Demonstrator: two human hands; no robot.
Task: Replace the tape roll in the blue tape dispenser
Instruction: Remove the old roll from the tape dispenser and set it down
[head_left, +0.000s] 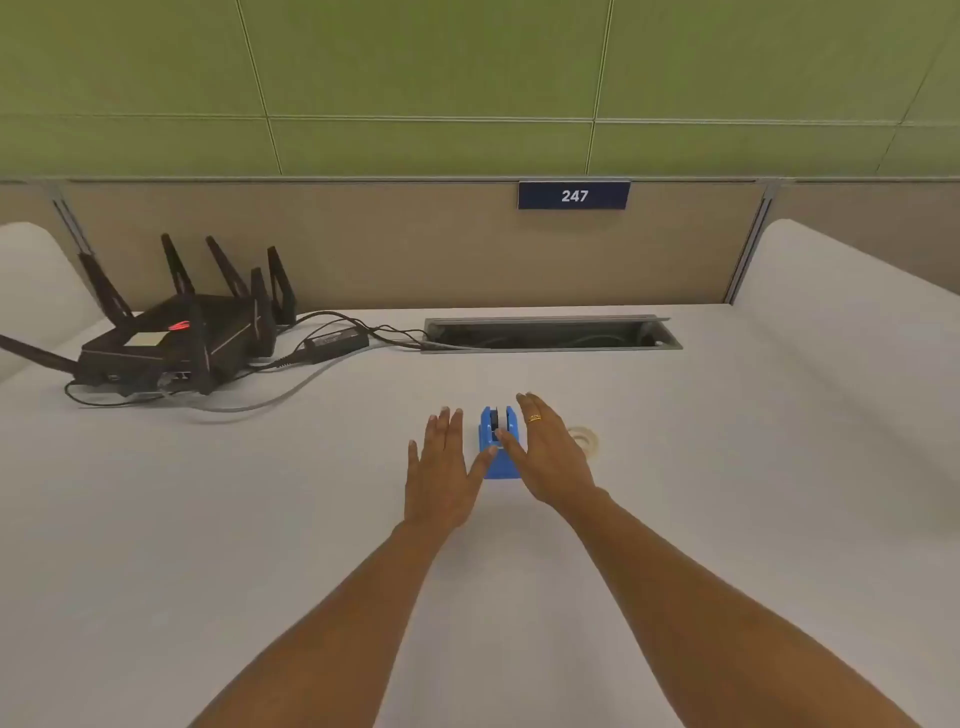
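The blue tape dispenser (491, 436) stands on the white desk (311, 493) in the middle of the view, with a dark hub showing between its side walls. My left hand (441, 467) is flat and open just left of it, thumb tip near its base. My right hand (545, 457) is open just right of it, with the thumb lying over the dispenser's top. A clear tape roll (586, 439) lies flat on the desk behind my right hand, partly hidden by it.
A black router (176, 338) with several antennas and its cables (311, 358) sits at the back left. An open cable hatch (550, 333) is set in the desk behind the dispenser. A beige partition with a "247" sign (574, 195) closes the back.
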